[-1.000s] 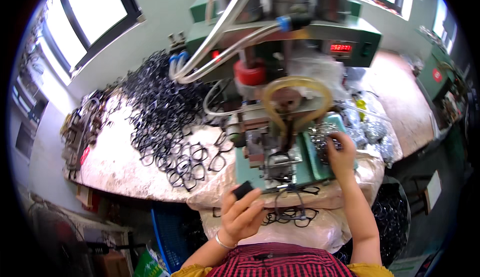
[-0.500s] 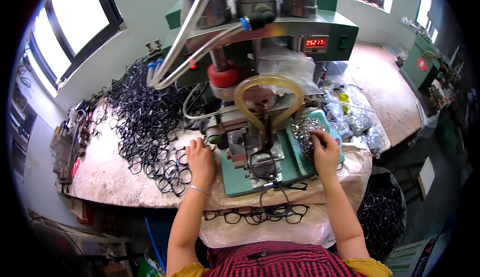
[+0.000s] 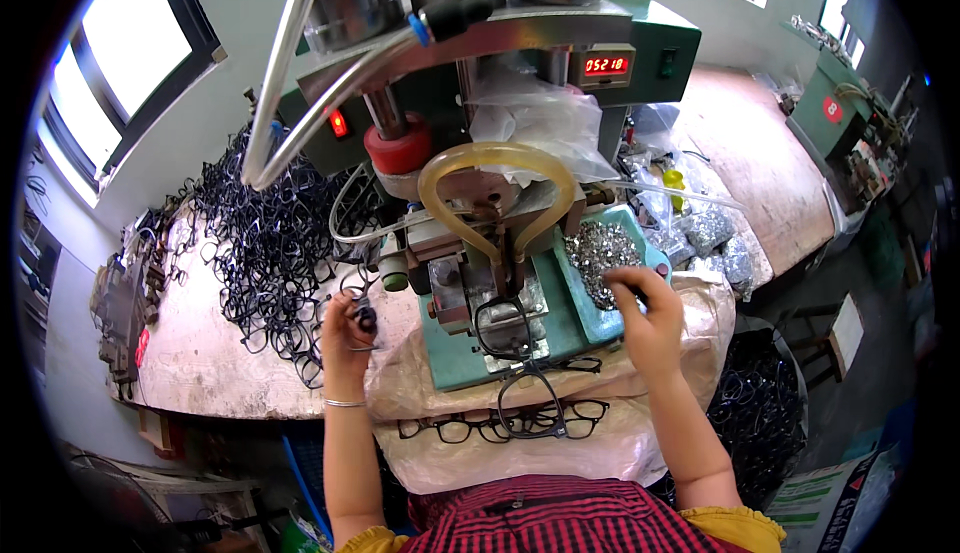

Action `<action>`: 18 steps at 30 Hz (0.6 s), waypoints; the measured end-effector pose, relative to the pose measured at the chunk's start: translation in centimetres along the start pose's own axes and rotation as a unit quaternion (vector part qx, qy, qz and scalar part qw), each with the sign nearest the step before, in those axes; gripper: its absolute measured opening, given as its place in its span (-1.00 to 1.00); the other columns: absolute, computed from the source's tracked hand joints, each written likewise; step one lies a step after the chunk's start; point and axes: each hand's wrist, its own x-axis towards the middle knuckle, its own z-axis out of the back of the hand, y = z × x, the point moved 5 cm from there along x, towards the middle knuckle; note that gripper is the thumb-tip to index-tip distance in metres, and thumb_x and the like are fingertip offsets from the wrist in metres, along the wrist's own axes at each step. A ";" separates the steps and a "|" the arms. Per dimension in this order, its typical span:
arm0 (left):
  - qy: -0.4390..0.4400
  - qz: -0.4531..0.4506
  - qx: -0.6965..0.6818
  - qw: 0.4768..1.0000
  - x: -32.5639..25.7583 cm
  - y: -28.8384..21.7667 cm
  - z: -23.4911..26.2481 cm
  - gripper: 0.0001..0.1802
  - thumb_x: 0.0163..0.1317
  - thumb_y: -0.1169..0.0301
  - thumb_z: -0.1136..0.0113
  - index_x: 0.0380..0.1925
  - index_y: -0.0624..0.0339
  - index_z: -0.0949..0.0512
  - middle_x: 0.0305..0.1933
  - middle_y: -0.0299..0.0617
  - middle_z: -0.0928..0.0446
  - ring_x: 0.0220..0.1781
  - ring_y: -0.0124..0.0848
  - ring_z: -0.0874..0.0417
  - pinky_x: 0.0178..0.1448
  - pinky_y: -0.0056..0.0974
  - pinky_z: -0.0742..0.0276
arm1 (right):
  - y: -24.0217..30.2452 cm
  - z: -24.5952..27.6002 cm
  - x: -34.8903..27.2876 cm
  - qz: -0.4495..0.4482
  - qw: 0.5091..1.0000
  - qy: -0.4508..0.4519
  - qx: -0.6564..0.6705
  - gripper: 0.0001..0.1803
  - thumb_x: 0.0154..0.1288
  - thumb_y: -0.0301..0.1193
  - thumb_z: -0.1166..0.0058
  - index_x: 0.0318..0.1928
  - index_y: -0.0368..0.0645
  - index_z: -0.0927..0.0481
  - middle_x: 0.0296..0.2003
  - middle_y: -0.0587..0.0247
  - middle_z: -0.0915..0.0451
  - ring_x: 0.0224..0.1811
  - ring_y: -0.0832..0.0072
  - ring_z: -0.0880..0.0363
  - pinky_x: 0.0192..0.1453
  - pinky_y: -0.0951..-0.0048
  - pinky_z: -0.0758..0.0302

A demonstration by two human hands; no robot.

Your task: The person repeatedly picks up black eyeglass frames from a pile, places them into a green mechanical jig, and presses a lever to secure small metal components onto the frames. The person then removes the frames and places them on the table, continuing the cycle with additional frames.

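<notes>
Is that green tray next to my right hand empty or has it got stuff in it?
Not empty: small shiny metal pieces lie inside the green tray, near your right hand.

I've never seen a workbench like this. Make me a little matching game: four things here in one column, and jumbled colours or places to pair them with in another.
Things:
1. Heap of glasses frames
2. Small metal parts
3. Looped tube
4. Right hand

Colours and places:
A. Amber-yellow, at the front of the machine
B. Bare, partly over the tray
C. Dark, spread out to the machine's left
D. Silvery, lying inside the tray

Right pairs: 1-C, 2-D, 3-A, 4-B
</notes>
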 end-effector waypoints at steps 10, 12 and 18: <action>0.004 -0.168 0.033 0.985 -5.1 0.9 -2.8 -0.94 0.45 0.45 -0.03 -0.15 0.13 -0.46 -0.23 -0.30 -0.51 -0.17 -0.46 -0.57 -0.15 -0.27 -0.59 | 2.9 -6.7 0.8 0.070 0.989 0.035 0.127 -0.85 0.25 -0.65 -0.13 -0.16 -0.32 -0.64 -0.24 0.19 -0.66 -0.13 0.48 -0.62 0.02 0.47 -0.52; 0.030 -0.244 0.035 0.969 -6.8 -1.7 -7.7 -0.90 0.46 0.47 0.00 -0.11 0.18 -0.48 -0.21 -0.25 -0.52 -0.16 -0.44 -0.57 -0.09 -0.26 -0.57 | 3.5 -7.4 0.8 -0.016 0.974 0.008 0.225 -0.85 0.22 -0.61 -0.17 -0.17 -0.29 -0.65 -0.27 0.18 -0.66 -0.12 0.43 -0.64 0.01 0.43 -0.52; 0.252 -0.509 0.261 0.780 -15.2 -7.4 -21.1 -0.75 0.46 0.36 0.00 -0.08 0.37 -0.46 -0.16 0.03 -0.51 -0.16 -0.30 -0.49 -0.01 -0.23 -0.46 | 2.3 -7.4 1.3 0.030 0.987 0.056 0.148 -0.81 0.24 -0.58 -0.21 -0.12 -0.28 -0.66 -0.28 0.27 -0.67 -0.16 0.52 -0.63 0.01 0.49 -0.52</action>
